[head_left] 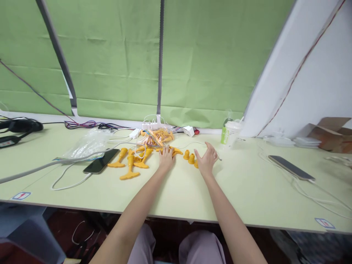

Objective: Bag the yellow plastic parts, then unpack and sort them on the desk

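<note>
We seemingly align yellow caps (191, 158) nearer tabletop (181, 194) back edge | left hand (166, 157): grip unclear | right hand (207, 158): wide | next: likely requires narrowing

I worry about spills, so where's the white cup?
In the head view, right of centre, the white cup stands beyond the right hand, near the green curtain.

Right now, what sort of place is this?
Probably a small workroom: there's a long pale worktable with many yellow T-shaped plastic pieces on it, and bundled cables along the back. I can't tell whether it's a workshop or an office.
</note>
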`<state>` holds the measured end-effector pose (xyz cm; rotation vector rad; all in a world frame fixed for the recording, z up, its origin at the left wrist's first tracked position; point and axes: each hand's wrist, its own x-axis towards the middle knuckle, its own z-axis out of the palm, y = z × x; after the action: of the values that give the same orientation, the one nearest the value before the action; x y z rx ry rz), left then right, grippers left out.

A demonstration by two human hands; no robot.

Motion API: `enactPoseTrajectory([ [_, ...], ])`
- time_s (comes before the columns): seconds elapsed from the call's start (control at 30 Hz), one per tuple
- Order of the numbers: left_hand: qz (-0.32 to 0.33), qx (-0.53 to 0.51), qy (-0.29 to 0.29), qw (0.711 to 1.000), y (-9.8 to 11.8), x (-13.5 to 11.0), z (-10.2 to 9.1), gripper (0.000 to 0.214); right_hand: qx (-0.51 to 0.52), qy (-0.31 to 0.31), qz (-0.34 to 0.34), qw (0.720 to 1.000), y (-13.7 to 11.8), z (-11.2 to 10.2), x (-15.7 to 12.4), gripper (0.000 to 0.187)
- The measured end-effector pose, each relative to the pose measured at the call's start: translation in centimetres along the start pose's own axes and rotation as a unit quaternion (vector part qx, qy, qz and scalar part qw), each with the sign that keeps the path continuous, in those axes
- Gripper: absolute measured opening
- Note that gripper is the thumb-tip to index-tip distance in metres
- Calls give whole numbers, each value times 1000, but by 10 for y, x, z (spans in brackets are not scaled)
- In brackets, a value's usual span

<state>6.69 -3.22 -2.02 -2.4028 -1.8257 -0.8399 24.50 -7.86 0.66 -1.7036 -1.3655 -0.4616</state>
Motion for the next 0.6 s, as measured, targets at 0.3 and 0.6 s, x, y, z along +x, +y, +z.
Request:
enactPoseTrajectory([
  [0.3,-42,-51,-19,998,3,-7,-2,49,-110,-165,-231,953,-6,15,-11,51],
  [0.6,-10,-42,-26,999,43,15,25,49,-131,-193,-222,947,19,30,15,47],
])
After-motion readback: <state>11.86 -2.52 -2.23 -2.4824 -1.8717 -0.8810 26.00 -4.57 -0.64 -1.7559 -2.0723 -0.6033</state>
